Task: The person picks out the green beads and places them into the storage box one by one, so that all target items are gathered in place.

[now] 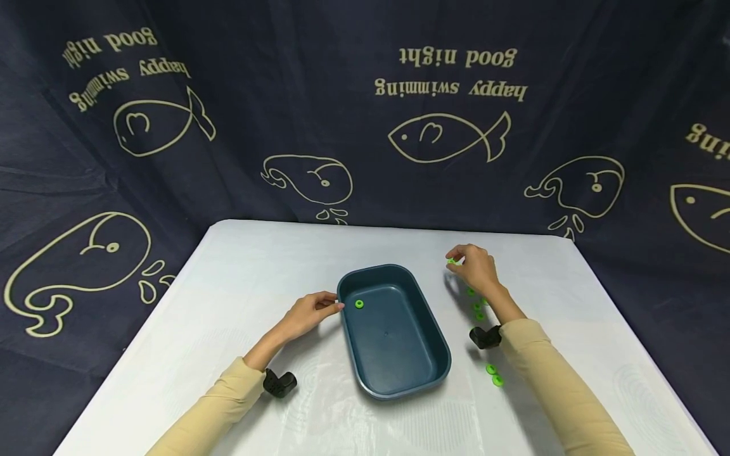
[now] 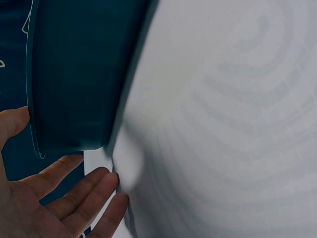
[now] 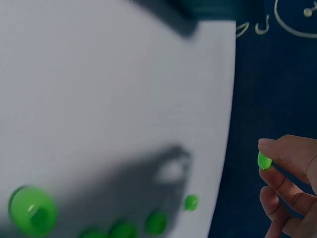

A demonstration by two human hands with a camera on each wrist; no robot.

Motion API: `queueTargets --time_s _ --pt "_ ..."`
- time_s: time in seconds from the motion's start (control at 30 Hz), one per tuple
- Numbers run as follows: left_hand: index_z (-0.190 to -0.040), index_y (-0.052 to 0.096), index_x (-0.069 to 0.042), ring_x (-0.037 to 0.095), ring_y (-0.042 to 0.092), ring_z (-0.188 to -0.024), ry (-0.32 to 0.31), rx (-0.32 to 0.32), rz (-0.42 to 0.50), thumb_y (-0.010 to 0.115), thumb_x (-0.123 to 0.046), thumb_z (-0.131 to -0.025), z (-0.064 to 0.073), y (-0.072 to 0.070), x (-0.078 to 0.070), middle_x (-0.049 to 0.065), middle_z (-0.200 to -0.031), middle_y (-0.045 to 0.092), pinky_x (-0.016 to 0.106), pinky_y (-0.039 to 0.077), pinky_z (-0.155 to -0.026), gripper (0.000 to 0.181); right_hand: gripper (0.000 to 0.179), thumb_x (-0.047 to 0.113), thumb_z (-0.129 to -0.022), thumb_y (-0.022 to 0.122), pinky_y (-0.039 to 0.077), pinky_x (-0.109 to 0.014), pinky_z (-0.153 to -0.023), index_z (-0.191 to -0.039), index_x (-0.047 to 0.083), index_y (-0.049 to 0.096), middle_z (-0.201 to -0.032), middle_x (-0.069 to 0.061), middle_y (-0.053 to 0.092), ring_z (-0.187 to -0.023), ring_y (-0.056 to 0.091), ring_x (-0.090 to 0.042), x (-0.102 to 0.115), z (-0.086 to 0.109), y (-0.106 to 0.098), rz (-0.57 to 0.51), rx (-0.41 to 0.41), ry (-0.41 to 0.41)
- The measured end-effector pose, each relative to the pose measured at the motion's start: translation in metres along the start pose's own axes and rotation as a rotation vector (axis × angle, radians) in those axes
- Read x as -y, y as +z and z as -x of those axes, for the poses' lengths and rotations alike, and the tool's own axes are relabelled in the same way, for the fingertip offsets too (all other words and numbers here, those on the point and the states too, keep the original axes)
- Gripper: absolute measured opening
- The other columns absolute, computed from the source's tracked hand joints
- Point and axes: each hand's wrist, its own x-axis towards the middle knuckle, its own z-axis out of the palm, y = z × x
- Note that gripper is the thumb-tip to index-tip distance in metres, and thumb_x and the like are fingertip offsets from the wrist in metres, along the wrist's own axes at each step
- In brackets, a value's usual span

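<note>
A dark blue rectangular tub stands on the white table, with one small green ring inside near its far left corner. At the tub's left rim is my left hand; its thumb touches the rim, and the other fingers extend loosely beside the outer wall, as the left wrist view shows. My right hand is raised to the right of the tub, pinching a small green ring between thumb and index finger. Several similar green rings lie on the table beneath and behind that hand.
Two more green rings lie near the right forearm, right of the tub. The white-covered table ends at a dark blue curtain printed with fish and whales. Each wrist wears a black camera.
</note>
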Motion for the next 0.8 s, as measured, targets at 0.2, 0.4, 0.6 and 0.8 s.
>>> queueTargets --time_s 0.2,0.4,0.6,0.8 --pt "-0.125 0.059 -0.012 0.02 0.064 -0.103 -0.004 0.001 0.0 0.057 -0.045 -0.09 0.001 0.0 -0.001 0.005 -0.113 0.068 0.042 0.049 -0.088 0.049 0.018 0.014 -0.081 0.072 0.047 -0.045 -0.071 -0.098 0.007 0.072 -0.094 -0.014 0.07 -0.081 0.062 -0.029 0.028 -0.003 -0.001 -0.033 -0.024 -0.068" --pt "-0.125 0.06 -0.012 0.019 0.065 -0.102 -0.001 -0.006 0.009 0.057 -0.045 -0.09 0.001 0.0 -0.001 0.005 -0.111 0.069 0.042 0.05 -0.088 0.048 0.016 0.012 -0.079 0.074 0.047 -0.044 -0.074 -0.095 0.009 0.072 -0.092 -0.012 0.07 -0.081 0.062 -0.028 0.055 -0.006 0.002 -0.06 -0.044 -0.133" --pt "-0.124 0.06 -0.012 0.019 0.065 -0.102 -0.002 -0.008 0.011 0.058 -0.045 -0.09 0.001 0.001 -0.001 0.005 -0.111 0.069 0.042 0.049 -0.089 0.048 0.017 0.012 -0.078 0.075 0.047 -0.04 -0.071 -0.095 0.009 0.073 -0.09 -0.01 0.07 -0.079 0.061 -0.026 0.08 -0.003 0.009 -0.072 -0.032 -0.205" --pt "-0.125 0.06 -0.012 0.02 0.065 -0.103 -0.004 -0.011 0.013 0.058 -0.045 -0.09 0.002 0.001 -0.001 0.005 -0.112 0.069 0.042 0.049 -0.089 0.048 0.017 0.014 -0.078 0.076 0.048 -0.038 -0.07 -0.094 0.009 0.073 -0.089 -0.007 0.069 -0.078 0.062 -0.025 0.098 0.002 0.022 -0.084 0.007 -0.261"
